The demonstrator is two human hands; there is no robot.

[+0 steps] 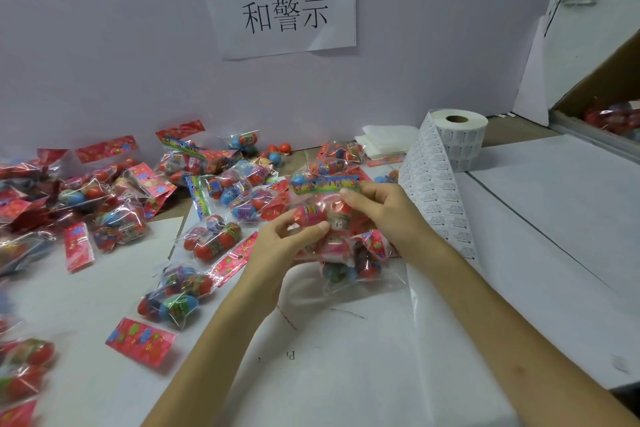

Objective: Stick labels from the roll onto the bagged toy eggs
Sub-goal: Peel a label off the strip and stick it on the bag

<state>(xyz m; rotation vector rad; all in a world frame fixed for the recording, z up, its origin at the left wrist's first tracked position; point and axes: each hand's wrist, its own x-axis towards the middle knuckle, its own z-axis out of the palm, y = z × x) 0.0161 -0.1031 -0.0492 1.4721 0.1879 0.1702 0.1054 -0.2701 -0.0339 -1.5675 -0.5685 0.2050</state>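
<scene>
Background: a pale wall [104, 45] stands along the far edge of the tabletop [554, 218]; a white paper sign [287, 0] with printed characters hangs on it.
Surface: the tabletop is white, covered with paper sheets.
Label roll [460, 139]: stands on end near the far edge, right of centre.
Label strip [436, 198]: unwinds from the roll and runs toward the near edge, passing just behind the right forearm; rows of small printed labels show on it.
Held bag [332, 215]: a clear bag of toy eggs with a multicoloured header card at its top; it is held above the middle of the tabletop, between both hands.
Left hand [280, 246]: grip closed on the held bag; the thumb lies across the front of the eggs and the fingers curl behind.
Right hand [377, 208]: grip closed on the upper part of the held bag, just below the header card; whether a label is between its fingertips cannot be told.
Second bag [360, 260]: lies on the tabletop directly below the held bag.
Bag pile [114, 204]: many bagged eggs with red header cards, spread from the left edge to the centre.
Loose balls [280, 148]: red and blue, by the far edge.
Folded white sheet [388, 140]: just left of the roll.
Cardboard box [602, 80]: beyond the right edge, with more bags inside.
</scene>
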